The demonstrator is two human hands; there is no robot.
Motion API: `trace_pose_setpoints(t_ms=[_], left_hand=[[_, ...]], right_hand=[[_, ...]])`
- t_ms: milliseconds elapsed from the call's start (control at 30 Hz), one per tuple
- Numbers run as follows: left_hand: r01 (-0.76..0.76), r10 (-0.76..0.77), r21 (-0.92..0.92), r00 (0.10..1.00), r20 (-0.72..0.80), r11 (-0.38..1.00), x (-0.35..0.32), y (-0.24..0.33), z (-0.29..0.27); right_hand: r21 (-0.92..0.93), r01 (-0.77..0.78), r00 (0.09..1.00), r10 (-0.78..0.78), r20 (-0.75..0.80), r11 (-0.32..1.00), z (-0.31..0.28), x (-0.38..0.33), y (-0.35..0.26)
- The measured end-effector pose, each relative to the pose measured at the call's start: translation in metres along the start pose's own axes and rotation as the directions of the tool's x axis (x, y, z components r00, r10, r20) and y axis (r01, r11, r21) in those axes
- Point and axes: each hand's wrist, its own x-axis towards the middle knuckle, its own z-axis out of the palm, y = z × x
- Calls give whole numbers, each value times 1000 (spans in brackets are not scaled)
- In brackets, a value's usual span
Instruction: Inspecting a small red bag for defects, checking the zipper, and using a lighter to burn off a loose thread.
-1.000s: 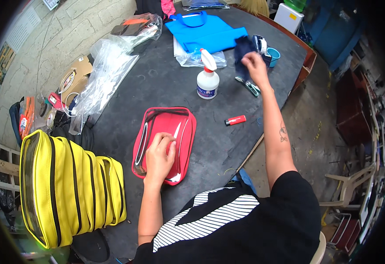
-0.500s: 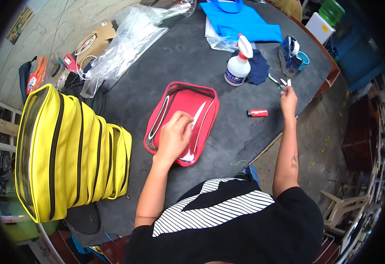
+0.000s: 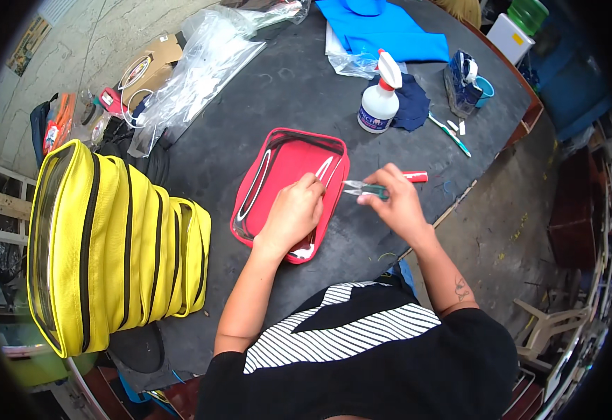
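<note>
Red pouch (image 3: 278, 185) is pressed flat near the surface's (image 3: 264, 98) front edge by the left hand (image 3: 294, 213), fingers spread. Small snips (image 3: 363, 187) are pinched in the right hand (image 3: 398, 203) just beside it. Farther back, a spray bottle (image 3: 379, 105) is seen.
</note>
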Motion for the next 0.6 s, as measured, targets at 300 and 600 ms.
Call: trace_pose_setpoints(t_ms=[300, 600], left_hand=[[-38, 45, 53, 989, -143, 998, 0, 1, 9], [-35, 61, 111, 971, -233, 993, -4, 3, 18]], right_hand=[[-122, 175, 984, -178, -15, 977, 23, -1, -12], [-193, 237, 964, -255, -74, 952, 31, -2, -11]])
